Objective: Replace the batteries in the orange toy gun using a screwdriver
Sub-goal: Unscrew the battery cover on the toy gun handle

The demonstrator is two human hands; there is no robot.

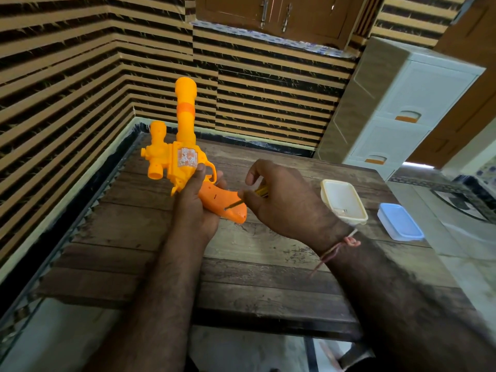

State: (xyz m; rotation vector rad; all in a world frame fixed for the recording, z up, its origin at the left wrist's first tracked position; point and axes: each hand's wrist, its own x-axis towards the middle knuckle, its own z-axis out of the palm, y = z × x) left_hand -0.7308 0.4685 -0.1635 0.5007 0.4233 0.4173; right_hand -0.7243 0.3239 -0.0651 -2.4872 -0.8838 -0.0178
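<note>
The orange toy gun (179,159) is held above the wooden table (257,269), barrel pointing up and away, darker orange grip (224,204) toward me. My left hand (197,202) grips it around the body just above the grip, thumb on the sticker side. My right hand (284,200) pinches a small screwdriver (249,198) with a yellow handle; its metal tip touches a spot near the butt of the grip. Most of the screwdriver handle is hidden in my fingers.
A cream open box (345,201) with something small inside sits on the table to the right, a blue lidded box (400,222) beyond it at the table's edge. A white drawer unit (397,111) stands at the back right. Striped walls close in left and behind.
</note>
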